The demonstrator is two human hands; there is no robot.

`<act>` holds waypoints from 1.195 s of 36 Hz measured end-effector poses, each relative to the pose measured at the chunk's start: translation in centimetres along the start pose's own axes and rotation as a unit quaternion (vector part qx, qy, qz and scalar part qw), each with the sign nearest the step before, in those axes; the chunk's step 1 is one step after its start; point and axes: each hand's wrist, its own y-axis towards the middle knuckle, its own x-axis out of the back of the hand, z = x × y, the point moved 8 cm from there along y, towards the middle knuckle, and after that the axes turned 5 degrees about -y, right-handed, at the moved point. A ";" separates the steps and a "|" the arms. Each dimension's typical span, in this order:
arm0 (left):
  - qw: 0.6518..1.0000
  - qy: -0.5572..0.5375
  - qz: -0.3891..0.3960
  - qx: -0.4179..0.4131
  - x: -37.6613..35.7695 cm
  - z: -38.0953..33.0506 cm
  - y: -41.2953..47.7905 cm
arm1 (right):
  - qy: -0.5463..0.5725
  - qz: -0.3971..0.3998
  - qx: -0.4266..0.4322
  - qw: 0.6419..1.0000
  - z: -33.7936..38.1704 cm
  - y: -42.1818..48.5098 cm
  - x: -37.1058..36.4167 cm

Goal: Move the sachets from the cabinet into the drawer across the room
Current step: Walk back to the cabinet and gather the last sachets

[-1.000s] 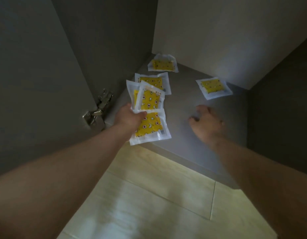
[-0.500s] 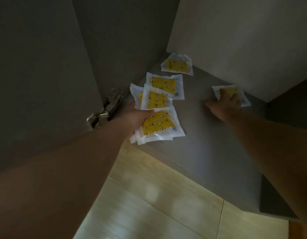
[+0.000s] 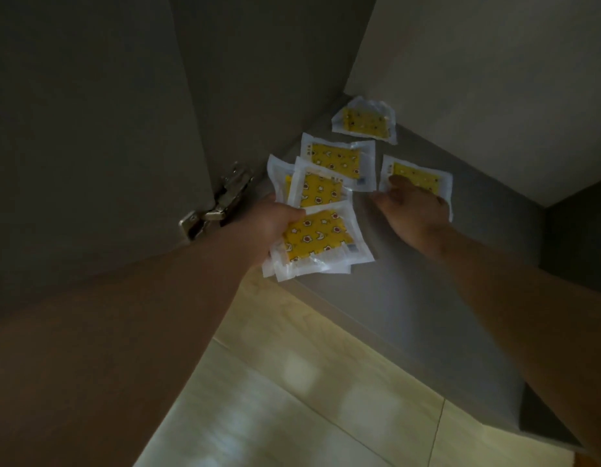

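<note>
Centre of frame: left hand [image 3: 275, 220] pinches a fanned bunch of yellow sachets [image 3: 317, 230], thumb on top, over the front edge of the grey cabinet shelf [image 3: 427, 315]. Right of it, right hand [image 3: 413, 214] rests on one sachet [image 3: 424, 178] lying on the shelf, fingers curled onto it. Two sachets lie loose: one behind the bunch [image 3: 339, 160], one in the back corner [image 3: 365, 121]. Door hinge [image 3: 218, 203] centre left.

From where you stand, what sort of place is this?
Probably a home: a low grey cabinet with a hinged door, yellow sachets on its shelf, pale floor tiles below.
</note>
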 end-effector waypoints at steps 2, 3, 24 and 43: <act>1.000 0.002 -0.002 0.005 0.0 0.1 0.0 | 0.008 -0.053 -0.002 0.999 0.7 0.1 1.1; 1.000 0.006 -0.003 0.004 0.0 0.2 -0.1 | 0.009 -0.075 -0.001 0.997 1.0 0.1 1.6; 1.000 -0.001 -0.020 -0.011 0.1 0.1 0.0 | 0.015 0.079 0.002 0.997 6.7 9.0 -1.3; 0.999 -0.037 -0.005 0.032 0.8 0.6 -0.3 | -0.050 0.077 0.032 0.995 3.5 9.3 -1.6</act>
